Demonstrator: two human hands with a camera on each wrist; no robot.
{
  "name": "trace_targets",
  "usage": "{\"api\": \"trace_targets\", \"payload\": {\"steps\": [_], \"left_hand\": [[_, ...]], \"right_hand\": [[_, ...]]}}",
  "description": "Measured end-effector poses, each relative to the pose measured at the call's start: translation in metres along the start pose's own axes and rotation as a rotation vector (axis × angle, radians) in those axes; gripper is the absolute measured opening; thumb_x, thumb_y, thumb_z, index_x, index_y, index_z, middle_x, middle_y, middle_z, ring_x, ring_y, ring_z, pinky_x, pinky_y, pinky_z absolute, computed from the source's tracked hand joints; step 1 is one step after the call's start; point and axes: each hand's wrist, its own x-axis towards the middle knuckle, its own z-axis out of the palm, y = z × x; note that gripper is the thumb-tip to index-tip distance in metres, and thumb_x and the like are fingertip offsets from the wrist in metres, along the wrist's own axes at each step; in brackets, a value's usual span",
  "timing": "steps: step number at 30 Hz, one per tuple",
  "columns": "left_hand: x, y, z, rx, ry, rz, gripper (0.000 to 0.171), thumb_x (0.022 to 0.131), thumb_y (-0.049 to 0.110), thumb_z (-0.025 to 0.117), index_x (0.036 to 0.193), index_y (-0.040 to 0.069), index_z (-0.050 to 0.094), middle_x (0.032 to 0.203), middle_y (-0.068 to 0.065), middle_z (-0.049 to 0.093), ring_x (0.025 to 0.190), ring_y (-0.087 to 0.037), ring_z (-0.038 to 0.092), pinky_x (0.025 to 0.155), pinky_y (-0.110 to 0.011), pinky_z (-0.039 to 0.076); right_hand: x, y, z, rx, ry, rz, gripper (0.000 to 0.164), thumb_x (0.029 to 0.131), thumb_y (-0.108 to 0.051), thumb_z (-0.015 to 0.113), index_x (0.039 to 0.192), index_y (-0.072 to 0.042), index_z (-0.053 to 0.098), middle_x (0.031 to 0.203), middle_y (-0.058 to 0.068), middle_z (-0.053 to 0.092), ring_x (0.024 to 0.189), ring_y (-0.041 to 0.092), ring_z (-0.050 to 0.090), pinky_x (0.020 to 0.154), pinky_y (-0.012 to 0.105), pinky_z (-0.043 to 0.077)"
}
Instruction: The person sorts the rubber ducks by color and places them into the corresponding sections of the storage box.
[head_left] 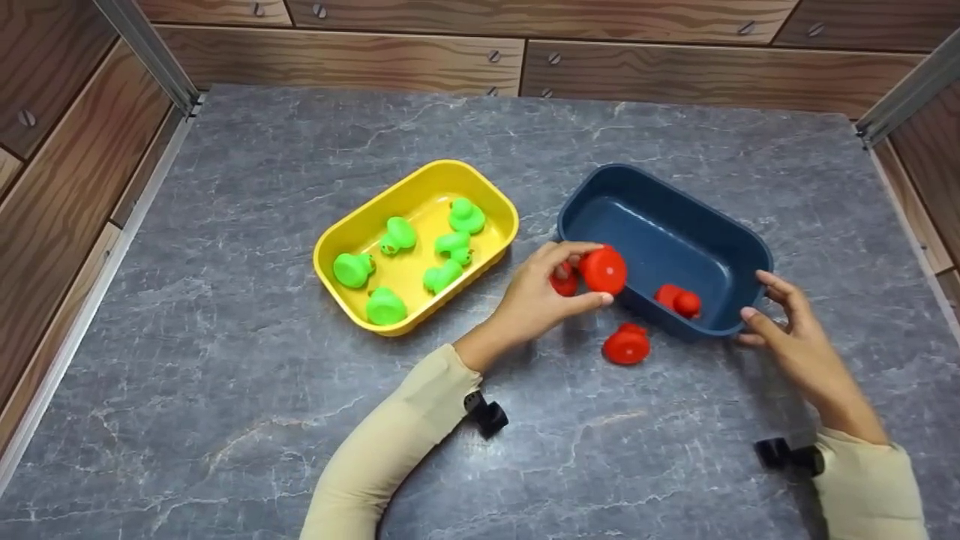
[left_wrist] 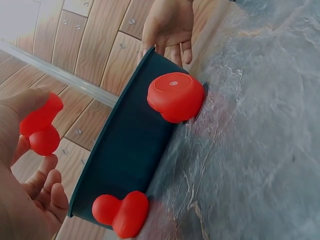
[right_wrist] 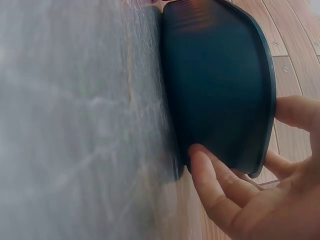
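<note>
My left hand (head_left: 544, 289) pinches a red rubber duck (head_left: 604, 270) between thumb and fingers, at the near left rim of the blue bin (head_left: 652, 217); its flat base shows in the head view. A second red duck (head_left: 563, 281) is partly hidden behind that hand, on the table against the bin. Another red duck (head_left: 627, 345) lies tipped on the table just before the bin, base outward. Inside, by the near wall, rests one more red duck (head_left: 677, 300). My right hand (head_left: 795, 337) holds the bin's right end, fingertips (right_wrist: 200, 155) on its outer wall and rim.
A yellow bin (head_left: 416, 184) with several green rubber ducks (head_left: 398, 235) stands left of the blue bin. Both stand on a grey marbled tabletop (head_left: 225, 360). Wood-patterned panels (head_left: 360, 64) border the back and sides.
</note>
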Motion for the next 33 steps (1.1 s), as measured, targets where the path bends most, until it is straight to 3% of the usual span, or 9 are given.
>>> {"api": "trace_targets", "payload": {"steps": [5,12,26,33], "left_hand": [[0.006,0.002,0.007,-0.018,0.026,0.012,0.056,0.074,0.029,0.084,0.124,0.018,0.063,0.104,-0.002,0.059,0.088,-0.016,0.053,0.081,-0.029,0.047],[0.013,0.007,0.017,-0.029,0.036,0.014,0.056,0.076,0.030,0.083,0.126,0.019,0.062,0.104,-0.001,0.060,0.092,-0.023,0.055,0.077,-0.017,0.041],[0.023,0.004,0.025,-0.052,0.041,-0.041,0.057,0.078,0.031,0.081,0.129,0.020,0.060,0.111,-0.001,0.062,0.088,-0.012,0.052,0.080,-0.024,0.046],[0.028,0.006,0.027,-0.012,0.045,-0.059,0.057,0.078,0.031,0.080,0.130,0.021,0.060,0.109,-0.001,0.063,0.089,-0.009,0.053,0.077,-0.016,0.042]], "right_hand": [[0.000,0.000,0.000,-0.007,-0.005,-0.018,0.055,0.100,-0.012,0.050,0.149,-0.018,0.026,0.144,0.034,0.005,0.089,-0.005,0.060,0.072,0.014,0.053],[0.000,0.001,0.000,0.001,-0.008,-0.018,0.055,0.100,-0.011,0.050,0.149,-0.018,0.027,0.144,0.036,0.005,0.085,-0.003,0.062,0.072,0.014,0.053],[0.000,0.002,0.001,0.009,-0.001,-0.026,0.054,0.100,-0.011,0.051,0.148,-0.019,0.029,0.143,0.034,0.007,0.089,-0.005,0.062,0.071,0.015,0.054],[0.000,0.003,0.001,0.024,-0.006,-0.023,0.054,0.100,-0.011,0.050,0.148,-0.019,0.028,0.143,0.033,0.007,0.087,-0.004,0.062,0.071,0.015,0.054]]}}
